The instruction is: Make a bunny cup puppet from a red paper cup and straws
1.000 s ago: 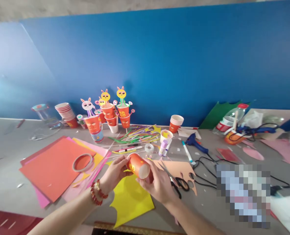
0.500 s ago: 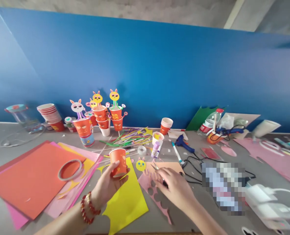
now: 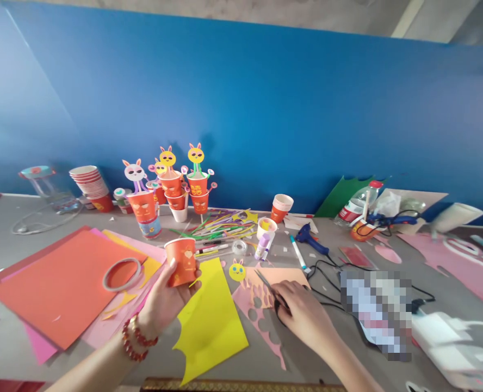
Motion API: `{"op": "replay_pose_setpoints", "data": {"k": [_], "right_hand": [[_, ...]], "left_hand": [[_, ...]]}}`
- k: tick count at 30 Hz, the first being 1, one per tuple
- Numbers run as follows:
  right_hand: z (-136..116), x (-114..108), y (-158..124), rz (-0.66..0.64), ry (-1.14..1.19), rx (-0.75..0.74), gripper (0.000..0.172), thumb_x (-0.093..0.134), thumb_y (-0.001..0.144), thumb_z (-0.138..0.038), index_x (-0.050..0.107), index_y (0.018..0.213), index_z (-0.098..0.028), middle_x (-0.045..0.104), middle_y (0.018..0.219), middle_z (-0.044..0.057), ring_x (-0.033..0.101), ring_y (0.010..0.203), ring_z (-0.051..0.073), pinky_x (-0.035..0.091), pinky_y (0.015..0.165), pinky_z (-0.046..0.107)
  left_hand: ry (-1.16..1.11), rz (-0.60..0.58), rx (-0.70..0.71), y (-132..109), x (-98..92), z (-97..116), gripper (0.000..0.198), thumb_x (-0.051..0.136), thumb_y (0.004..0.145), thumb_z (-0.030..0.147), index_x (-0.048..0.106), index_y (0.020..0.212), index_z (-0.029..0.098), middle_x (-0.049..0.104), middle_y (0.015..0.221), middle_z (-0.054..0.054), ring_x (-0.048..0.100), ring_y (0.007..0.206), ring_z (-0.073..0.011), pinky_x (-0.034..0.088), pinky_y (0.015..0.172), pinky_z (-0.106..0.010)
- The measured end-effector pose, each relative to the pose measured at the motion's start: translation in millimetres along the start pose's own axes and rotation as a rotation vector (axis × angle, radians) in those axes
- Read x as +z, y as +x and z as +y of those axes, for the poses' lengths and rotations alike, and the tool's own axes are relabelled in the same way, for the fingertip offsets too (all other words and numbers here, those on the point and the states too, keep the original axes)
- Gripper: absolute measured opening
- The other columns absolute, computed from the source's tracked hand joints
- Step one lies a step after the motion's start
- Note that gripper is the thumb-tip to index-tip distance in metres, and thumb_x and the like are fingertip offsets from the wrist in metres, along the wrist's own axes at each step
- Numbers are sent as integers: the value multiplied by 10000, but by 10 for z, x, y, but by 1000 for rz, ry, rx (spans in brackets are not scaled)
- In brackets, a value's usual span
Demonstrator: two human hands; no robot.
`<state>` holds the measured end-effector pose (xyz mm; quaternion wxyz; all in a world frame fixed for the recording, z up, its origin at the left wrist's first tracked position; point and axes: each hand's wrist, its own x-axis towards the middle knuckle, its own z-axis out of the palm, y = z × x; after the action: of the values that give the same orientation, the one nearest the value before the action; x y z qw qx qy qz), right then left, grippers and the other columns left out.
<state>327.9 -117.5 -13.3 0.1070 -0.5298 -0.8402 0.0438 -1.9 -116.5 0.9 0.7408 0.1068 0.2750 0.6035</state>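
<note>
An orange-red paper cup (image 3: 180, 262) is held upright in my left hand (image 3: 163, 299), fingers wrapped around its side. In my right hand (image 3: 301, 307) is a pair of scissors (image 3: 266, 281), dark handles in the fingers, blades pointing up and left. Under them lie a peach paper sheet (image 3: 296, 276) and a pink cut-out scrap (image 3: 261, 321) full of round holes. A yellow bunny face (image 3: 237, 270) with blue eyes rests just left of the blades. Yellow paper (image 3: 215, 326) with a scalloped edge spreads between my hands.
Orange sheets (image 3: 62, 283) with a tape roll (image 3: 122, 274) lie left. Bunny-topped cups (image 3: 143, 204) and a cup stack (image 3: 90, 188) stand behind. Pipe cleaners (image 3: 221, 227), a glue stick (image 3: 261, 246), a glue gun (image 3: 313, 238), black cable and white chargers (image 3: 441, 326) occupy the middle and right.
My left hand has moved left with the cup. The scissors in my right hand now show more clearly, and that hand is slightly farther right. The whole view has shifted a little.
</note>
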Motion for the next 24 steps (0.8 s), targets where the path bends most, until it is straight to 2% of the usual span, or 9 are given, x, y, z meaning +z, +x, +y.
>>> {"op": "replay_pose_setpoints", "data": {"k": [5,11,14,17,21,24], "right_hand": [[7,-15,-2,-41,-17,28,404,520,744,-23,655,1083,-196,702,1037,95,650,997,284,522,850,388],[57,40,-60,-40,-94,55,467,511,710,-19,661,1123,-177,695,1052,120,659,1002,311,544,837,424],[128,11,-95,-44,-9,40,488,499,753,-49,641,1198,-187,700,1117,121,666,1043,298,544,889,421],[174,-48,-133,-73,81,-13,500,490,751,-53,652,1194,-219,700,1178,103,659,1106,274,535,938,386],[170,-59,-156,-66,101,0,548,473,713,-42,669,1190,-226,709,1165,106,662,1106,285,541,936,405],[208,-49,-167,-33,200,42,539,479,711,-79,669,1197,-216,715,1163,116,665,1106,290,540,938,414]], "left_hand": [[-95,-69,7,-42,-27,161,335,643,874,333,634,1152,145,695,985,-112,673,817,-201,577,693,-307],[-134,-139,104,-106,-16,226,392,703,832,343,633,1180,177,677,1032,-94,652,819,-191,566,697,-308],[-146,-126,39,-123,-36,179,373,716,827,334,641,1152,165,678,1040,-93,654,823,-181,563,706,-296],[-100,-111,-41,-124,-79,84,353,721,826,311,654,1121,129,693,1009,-109,661,808,-186,560,690,-293],[-22,-141,-92,-116,-136,-73,347,722,835,302,676,1124,117,712,1012,-132,674,830,-203,558,709,-302],[54,-193,-120,-133,-138,-153,375,747,816,340,701,1116,119,714,1065,-149,679,913,-230,551,754,-306]]}}
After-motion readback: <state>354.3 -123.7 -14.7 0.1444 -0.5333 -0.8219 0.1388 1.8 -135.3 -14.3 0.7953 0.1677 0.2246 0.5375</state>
